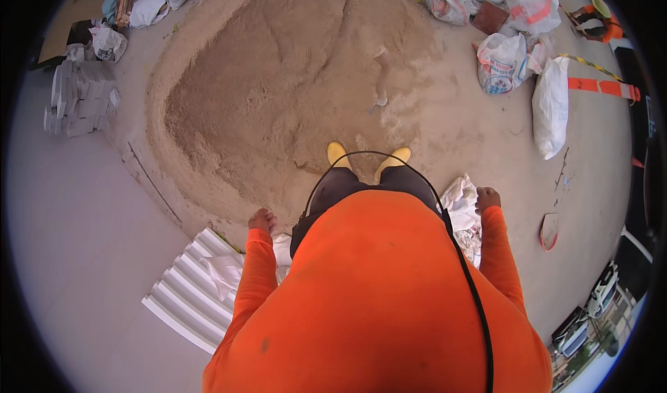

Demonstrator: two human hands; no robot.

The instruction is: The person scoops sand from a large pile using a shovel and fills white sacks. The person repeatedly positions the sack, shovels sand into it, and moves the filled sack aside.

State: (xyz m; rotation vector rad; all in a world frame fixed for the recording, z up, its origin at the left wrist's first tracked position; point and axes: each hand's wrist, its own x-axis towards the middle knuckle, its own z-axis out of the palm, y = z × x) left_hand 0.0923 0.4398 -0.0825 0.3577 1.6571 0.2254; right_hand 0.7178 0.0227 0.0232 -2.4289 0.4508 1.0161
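Observation:
My left hand (262,221) hangs beside my orange shirt, fingers loosely curled, with no object visible in it. White corrugated sheets (182,289) lie below and left of it, with pale sacking on them. On the other side, my right hand (488,200) is closed, also with no object visible, next to crumpled white sacks (460,209). My yellow boots (337,155) stand on a broad patch of damp sand (236,97). A dark cord loops across the view around my body.
Stacked grey slabs (80,97) stand at the left. Filled bags (504,63) line the upper edges. A person (603,26) is at upper right, near orange barrier tape (583,85). A small red-edged object (549,230) lies at right. Parked vehicles (601,292) show at lower right.

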